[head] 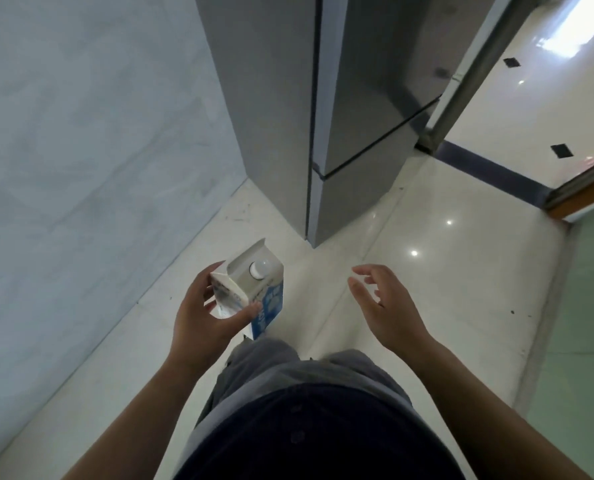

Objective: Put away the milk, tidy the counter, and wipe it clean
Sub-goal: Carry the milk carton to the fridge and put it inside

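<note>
A white and blue milk carton (254,285) with a white screw cap on its gabled top is held upright in my left hand (202,320), whose fingers and thumb wrap its left side. My right hand (382,306) hovers to the right of the carton with its fingers spread and curled, holding nothing. A tall grey fridge (340,116) stands ahead of both hands with its doors shut.
A pale blue-grey wall (81,150) runs along the left. Glossy cream floor tiles (444,254) lie below. A doorway with a metal post (461,81) and a dark threshold strip opens at the right. A green glass panel (586,323) stands at the far right.
</note>
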A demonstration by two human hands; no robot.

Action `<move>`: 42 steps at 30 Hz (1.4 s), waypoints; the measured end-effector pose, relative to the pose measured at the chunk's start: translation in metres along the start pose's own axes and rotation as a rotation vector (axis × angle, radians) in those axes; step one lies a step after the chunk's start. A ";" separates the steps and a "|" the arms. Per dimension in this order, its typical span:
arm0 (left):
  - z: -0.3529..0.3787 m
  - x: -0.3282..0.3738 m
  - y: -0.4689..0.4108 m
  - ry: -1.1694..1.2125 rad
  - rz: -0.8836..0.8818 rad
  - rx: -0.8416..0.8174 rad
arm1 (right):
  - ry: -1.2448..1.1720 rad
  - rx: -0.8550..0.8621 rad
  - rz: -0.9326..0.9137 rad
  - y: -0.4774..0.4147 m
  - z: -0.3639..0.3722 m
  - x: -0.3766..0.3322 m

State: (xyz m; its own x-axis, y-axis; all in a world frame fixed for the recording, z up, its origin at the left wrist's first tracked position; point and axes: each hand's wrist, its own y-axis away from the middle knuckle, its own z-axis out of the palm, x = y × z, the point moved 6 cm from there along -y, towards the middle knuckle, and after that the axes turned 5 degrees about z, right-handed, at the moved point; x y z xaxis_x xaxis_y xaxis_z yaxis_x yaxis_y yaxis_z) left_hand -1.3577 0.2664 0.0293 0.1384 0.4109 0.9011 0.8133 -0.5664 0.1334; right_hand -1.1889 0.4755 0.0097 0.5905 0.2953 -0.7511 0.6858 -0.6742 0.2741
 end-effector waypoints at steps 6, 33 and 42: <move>-0.012 0.015 -0.125 -0.046 0.086 0.026 | -0.038 0.142 -0.035 -0.116 -0.021 -0.061; -0.018 0.196 -0.411 0.125 0.576 -0.287 | -0.244 1.128 -0.255 -0.303 -0.127 -0.247; -0.006 0.193 -0.422 0.084 0.549 -0.271 | -0.157 1.237 -0.342 -0.300 -0.127 -0.251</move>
State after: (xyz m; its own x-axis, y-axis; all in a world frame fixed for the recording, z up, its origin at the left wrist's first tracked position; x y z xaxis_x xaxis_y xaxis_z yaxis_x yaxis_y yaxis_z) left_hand -1.6780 0.5800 0.1492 0.4424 -0.0436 0.8958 0.4621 -0.8449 -0.2693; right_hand -1.4890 0.6898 0.1927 0.3504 0.5509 -0.7574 -0.1053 -0.7804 -0.6164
